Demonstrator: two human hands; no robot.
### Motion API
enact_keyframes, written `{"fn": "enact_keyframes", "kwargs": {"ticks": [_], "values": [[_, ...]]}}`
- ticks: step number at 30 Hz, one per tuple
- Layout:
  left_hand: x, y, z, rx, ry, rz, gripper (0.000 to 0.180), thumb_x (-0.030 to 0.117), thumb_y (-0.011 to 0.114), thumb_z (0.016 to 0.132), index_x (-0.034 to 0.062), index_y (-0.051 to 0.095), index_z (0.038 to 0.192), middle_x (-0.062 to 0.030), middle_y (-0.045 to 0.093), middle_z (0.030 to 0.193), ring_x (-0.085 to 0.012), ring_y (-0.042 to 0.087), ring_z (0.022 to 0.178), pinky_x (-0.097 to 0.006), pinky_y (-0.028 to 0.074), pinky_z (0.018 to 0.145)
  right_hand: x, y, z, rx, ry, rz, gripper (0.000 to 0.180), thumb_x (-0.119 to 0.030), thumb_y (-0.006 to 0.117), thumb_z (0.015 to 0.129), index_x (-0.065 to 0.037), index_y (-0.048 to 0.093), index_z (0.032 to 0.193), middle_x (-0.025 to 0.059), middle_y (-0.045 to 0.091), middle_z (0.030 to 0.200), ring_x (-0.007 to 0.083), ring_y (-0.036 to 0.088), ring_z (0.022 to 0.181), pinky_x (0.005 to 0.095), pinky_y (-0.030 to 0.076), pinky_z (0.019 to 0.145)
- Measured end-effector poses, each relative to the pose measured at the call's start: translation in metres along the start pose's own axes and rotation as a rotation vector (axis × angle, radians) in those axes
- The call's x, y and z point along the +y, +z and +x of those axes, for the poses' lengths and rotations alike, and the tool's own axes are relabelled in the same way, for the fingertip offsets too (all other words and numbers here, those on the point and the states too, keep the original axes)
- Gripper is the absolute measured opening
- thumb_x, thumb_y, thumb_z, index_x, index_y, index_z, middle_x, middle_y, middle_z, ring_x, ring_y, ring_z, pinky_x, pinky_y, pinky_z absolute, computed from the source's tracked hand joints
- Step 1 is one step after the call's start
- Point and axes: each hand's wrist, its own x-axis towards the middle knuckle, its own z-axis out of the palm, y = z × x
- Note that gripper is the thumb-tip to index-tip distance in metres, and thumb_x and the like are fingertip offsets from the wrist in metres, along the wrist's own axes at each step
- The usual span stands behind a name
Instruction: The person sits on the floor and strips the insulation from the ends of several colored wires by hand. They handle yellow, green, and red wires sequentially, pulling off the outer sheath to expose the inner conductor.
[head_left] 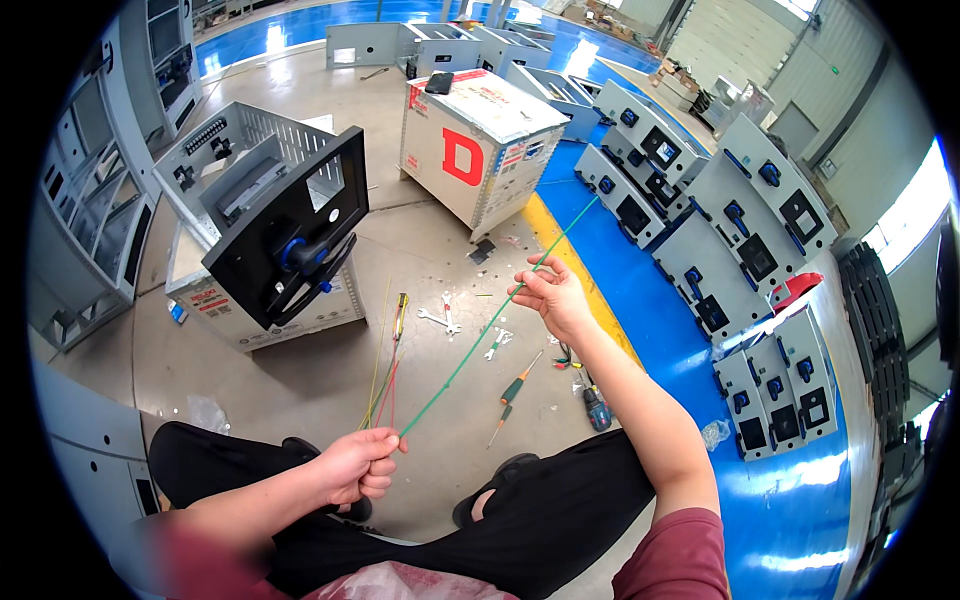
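Observation:
A thin green wire point(467, 362) runs slantwise between my hands, nearly straight. My left hand point(358, 464) is closed in a fist, with one end of the wire pinched between thumb and forefinger. Higher up and to the right, my right hand point(556, 298) pinches the same wire, and its other end sticks out past the fingers toward the blue floor. Red wires point(391, 388) and a yellow wire point(380, 378) reach down to my left hand; whether it grips them too I cannot tell.
Wrenches point(440, 318), screwdrivers point(520, 380) and a cordless drill point(597, 409) lie on the floor ahead. A metal cabinet with a black door point(345, 165) stands left on a wooden crate point(300, 325). Another crate point(425, 140) is farther back. Grey panels point(770, 225) stand at right.

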Motion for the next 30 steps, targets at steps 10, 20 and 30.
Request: {"fn": "enact_keyframes", "kwargs": {"ticks": [10,20,30], "values": [[0.004,0.004,-0.006,-0.057,0.034,-0.046,0.02,0.027,0.039,0.112,0.0106,0.05,0.107,0.0065,0.02,0.06,-0.0081,0.017,0.049,-0.028,0.017,0.045,0.004,0.034,-0.019,-0.136,0.071,0.092,0.039,-0.007,0.071,0.094,-0.006,0.05,0.127,0.0137,0.07,0.101,0.0262,0.072,0.089,0.0398,0.062,0.081],[0.009,0.014,-0.011,-0.077,0.058,-0.012,0.021,0.028,0.039,0.112,0.0107,0.051,0.108,0.0066,0.019,0.06,-0.008,0.016,0.048,-0.028,0.017,0.045,0.003,0.049,-0.035,-0.226,0.144,0.109,0.042,-0.007,0.072,0.093,-0.004,0.05,0.129,0.0129,0.069,0.103,0.0252,0.072,0.091,0.0391,0.062,0.082],[0.009,0.011,-0.009,-0.069,0.08,-0.006,0.021,0.029,0.039,0.112,0.0103,0.05,0.109,0.0066,0.019,0.06,-0.008,0.016,0.049,-0.028,0.017,0.046,0.01,0.07,-0.053,-0.188,0.106,0.042,0.042,-0.007,0.072,0.094,-0.005,0.05,0.129,0.0117,0.07,0.1,0.0256,0.073,0.089,0.0397,0.063,0.081]]}}
